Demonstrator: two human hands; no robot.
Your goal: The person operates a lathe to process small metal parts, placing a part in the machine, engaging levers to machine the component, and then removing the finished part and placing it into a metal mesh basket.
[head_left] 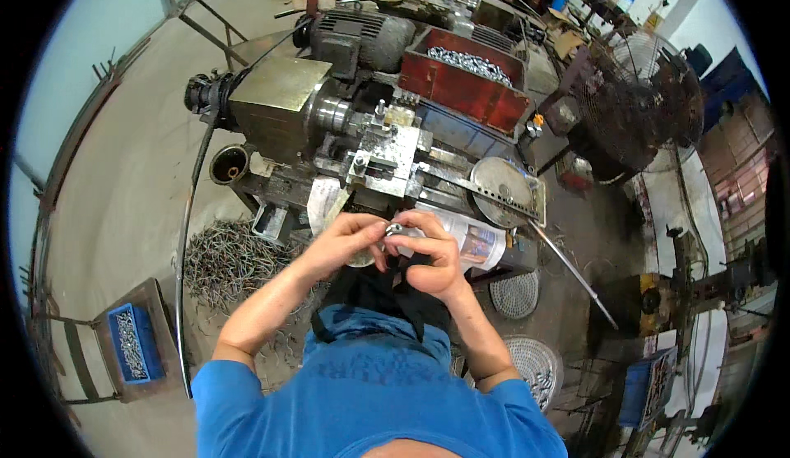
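My two hands meet in front of my waist, close to the near side of a small lathe-like machine (387, 158). Between them is a small shiny metal part (396, 229) with a round end; most of it is hidden by fingers. My right hand (429, 254) is closed around it from the right, thumb and fingers bent. From the left, the fingertips of my left hand (355, 237) pinch at the same part. The machine's metal tool slide (393, 162) lies just beyond my hands.
A red metal bin (461, 88) of small shiny parts stands behind the machine, beside a motor (362, 40). Tangled metal shavings (234, 265) cover the floor at left. A blue crate (134, 343) of parts sits farther left. A long lever (572, 273) sticks out right, near a fan (634, 100).
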